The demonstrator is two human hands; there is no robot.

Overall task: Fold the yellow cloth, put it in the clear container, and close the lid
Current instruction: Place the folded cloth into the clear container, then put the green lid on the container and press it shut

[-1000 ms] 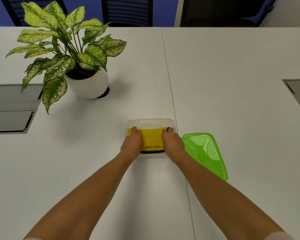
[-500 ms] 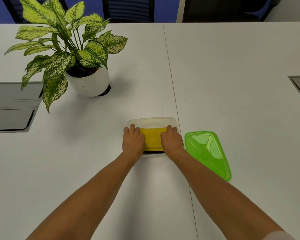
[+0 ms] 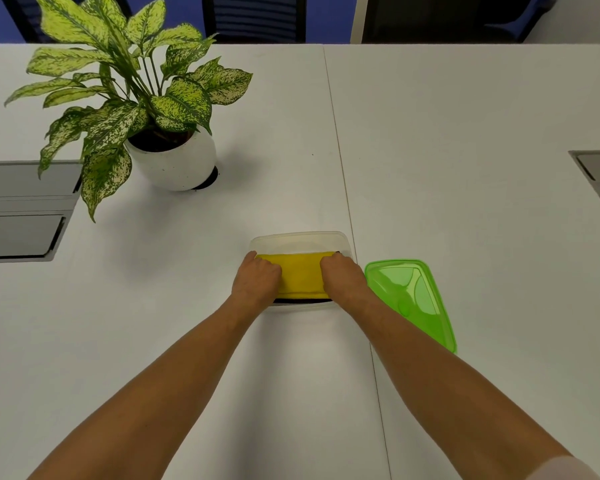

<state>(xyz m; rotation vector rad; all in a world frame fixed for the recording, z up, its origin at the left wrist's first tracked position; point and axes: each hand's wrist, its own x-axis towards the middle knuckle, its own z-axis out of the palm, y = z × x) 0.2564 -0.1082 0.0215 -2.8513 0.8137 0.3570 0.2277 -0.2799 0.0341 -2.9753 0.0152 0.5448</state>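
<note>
Bright, even overhead light fills the scene, and the white table [image 3: 465,168] reads slightly grey-green. Shadows are soft: a faint one spreads below the potted plant [image 3: 146,109], another lies between the forearms. The green lid [image 3: 413,296] shows mild sheen. Wide-angle distortion bows the table's far edge. Focus is slightly soft throughout.

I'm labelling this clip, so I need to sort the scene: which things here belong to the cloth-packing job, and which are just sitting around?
Part of the job:
yellow cloth
clear container
green lid
left hand
right hand

Just lying about:
potted plant
table
grey desk panels
</note>
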